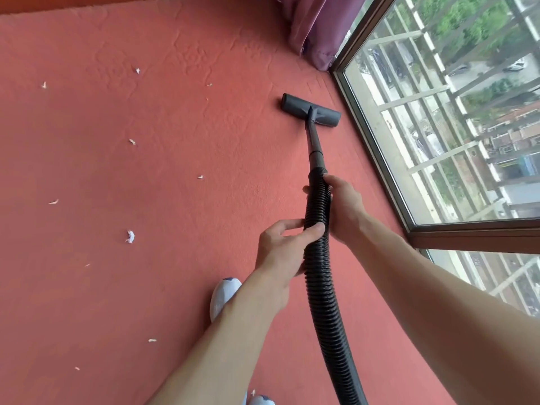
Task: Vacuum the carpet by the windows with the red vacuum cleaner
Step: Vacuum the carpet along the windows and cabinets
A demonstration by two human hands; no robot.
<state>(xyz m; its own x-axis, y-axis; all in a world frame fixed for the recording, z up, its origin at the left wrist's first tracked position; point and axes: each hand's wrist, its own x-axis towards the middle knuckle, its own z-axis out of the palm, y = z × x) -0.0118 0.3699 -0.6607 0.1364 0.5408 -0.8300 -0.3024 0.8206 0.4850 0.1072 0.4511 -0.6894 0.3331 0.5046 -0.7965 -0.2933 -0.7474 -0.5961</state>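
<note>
A ribbed black hose [317, 273] of flexible plastic runs up from the lower edge and joins a smooth, rigid black tube [314, 141]. The tube ends in a flat, dark grey, bar-shaped head [327, 116]. The head lies flat on the carpet [146, 171], near the foot of the window [438, 127]. The left hand [277, 247] wraps the hose, fingers curled behind it and thumb laid across the front. The right hand [344, 206] grips the hose farther along, just short of the tube joint. The carpet is salmon red, short-piled and rippled into low wrinkles. Small white paper scraps [130, 237] are scattered over its left part. The window has a brown metal frame and looks down on buildings and trees. A purple curtain [318, 27] hangs bunched in the corner. A white shoe [225, 293] shows beneath the left forearm.
</note>
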